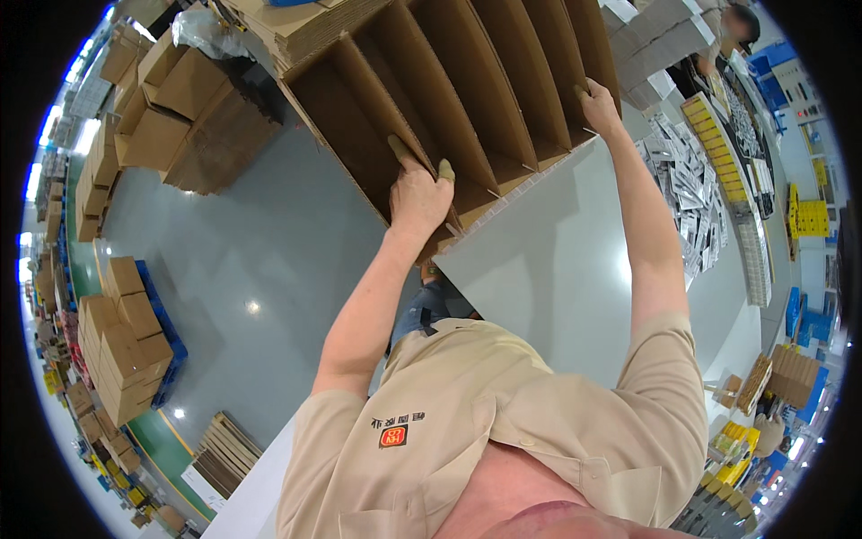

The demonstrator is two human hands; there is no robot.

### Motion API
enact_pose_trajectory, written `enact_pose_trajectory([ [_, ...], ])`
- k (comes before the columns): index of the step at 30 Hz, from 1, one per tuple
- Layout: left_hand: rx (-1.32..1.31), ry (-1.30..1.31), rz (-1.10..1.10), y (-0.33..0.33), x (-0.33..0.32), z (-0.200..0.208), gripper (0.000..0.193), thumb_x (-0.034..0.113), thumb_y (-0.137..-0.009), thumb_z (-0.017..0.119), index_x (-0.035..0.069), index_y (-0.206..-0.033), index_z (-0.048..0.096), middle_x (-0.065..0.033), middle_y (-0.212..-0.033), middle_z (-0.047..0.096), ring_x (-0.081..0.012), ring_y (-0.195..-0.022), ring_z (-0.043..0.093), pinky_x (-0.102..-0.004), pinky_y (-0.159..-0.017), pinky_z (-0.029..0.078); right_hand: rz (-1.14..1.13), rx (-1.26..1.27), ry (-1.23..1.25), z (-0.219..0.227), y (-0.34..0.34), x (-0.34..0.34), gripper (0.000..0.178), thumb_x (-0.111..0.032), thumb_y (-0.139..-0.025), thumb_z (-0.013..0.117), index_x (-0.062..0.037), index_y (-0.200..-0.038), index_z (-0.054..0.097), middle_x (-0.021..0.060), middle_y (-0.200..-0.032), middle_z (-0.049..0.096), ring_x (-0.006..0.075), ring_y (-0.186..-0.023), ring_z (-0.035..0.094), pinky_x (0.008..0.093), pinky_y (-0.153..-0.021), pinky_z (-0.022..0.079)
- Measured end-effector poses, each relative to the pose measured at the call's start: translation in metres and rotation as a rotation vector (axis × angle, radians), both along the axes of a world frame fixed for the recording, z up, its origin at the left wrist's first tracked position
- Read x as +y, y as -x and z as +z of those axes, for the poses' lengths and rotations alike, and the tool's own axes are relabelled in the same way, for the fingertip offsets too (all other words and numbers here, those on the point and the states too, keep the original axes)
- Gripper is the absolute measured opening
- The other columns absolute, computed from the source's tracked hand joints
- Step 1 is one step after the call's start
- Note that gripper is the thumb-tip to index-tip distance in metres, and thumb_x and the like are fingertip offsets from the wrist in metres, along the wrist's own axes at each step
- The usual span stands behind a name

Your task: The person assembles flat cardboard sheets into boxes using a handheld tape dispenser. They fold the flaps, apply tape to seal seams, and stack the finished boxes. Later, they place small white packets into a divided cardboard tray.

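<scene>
Head view shows the person reaching both arms forward to a brown cardboard divider box (449, 99) resting at the far edge of a grey table (557, 269). Their left hand (417, 198) grips the box's near wall, fingers curled over its rim. Their right hand (600, 108) is closed on a partition edge further right. Silver packets (691, 198) lie spread on the table to the right, and stacked cartons (126, 350) stand on the floor at left.
</scene>
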State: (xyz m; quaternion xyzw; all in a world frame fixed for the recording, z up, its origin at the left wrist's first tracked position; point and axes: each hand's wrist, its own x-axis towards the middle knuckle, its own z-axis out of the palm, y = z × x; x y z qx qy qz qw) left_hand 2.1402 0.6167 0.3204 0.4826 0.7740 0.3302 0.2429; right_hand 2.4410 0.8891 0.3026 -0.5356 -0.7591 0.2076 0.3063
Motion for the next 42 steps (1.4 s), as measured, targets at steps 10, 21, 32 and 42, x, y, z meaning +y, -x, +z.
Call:
enact_pose_trajectory([
  [10,-0.166,0.096,0.026,-0.013,0.041,-0.003,0.077,0.039,-0.095,0.062,-0.015,-0.139,0.03,-0.0327,-0.129,0.059,-0.045,-0.125,0.055,-0.0454,-0.108,0.042,-0.1,-0.252,-0.006,-0.003,0.008,0.064,0.04,-0.025,-0.092,0.061,-0.0014,-0.125,0.06,0.0261,-0.118,0.067,0.0421,-0.116,0.061,0.0485,-0.097,0.048],
  [21,-0.173,-0.102,0.033,-0.039,0.021,-0.008,0.092,0.028,-0.09,0.074,-0.013,-0.15,0.018,-0.0305,-0.152,0.036,-0.0367,-0.142,0.038,-0.0391,-0.118,0.029,-0.118,-0.202,-0.029,0.018,-0.006,0.056,0.047,-0.029,-0.09,0.067,-0.0025,-0.128,0.058,0.0256,-0.118,0.067,0.0427,-0.115,0.061,0.0483,-0.098,0.048],
  [32,-0.233,0.009,0.074,-0.045,0.045,-0.027,0.092,0.028,-0.092,0.071,-0.011,-0.152,0.012,-0.0265,-0.149,0.027,-0.0343,-0.135,0.028,-0.0383,-0.111,0.024,-0.073,-0.336,-0.082,0.046,-0.01,0.052,0.056,-0.034,-0.091,0.069,0.0025,-0.132,0.053,0.0283,-0.107,0.069,0.043,-0.106,0.064,0.0493,-0.092,0.051],
  [42,-0.288,0.043,0.058,-0.057,0.06,-0.009,0.085,0.027,-0.093,0.071,-0.011,-0.151,0.022,-0.028,-0.154,0.034,-0.0372,-0.142,0.037,-0.0413,-0.118,0.028,-0.187,-0.074,0.118,-0.005,-0.071,0.011,0.069,-0.055,-0.086,0.072,0.0029,-0.122,0.06,0.0258,-0.099,0.071,0.0416,-0.1,0.067,0.0485,-0.087,0.051],
])
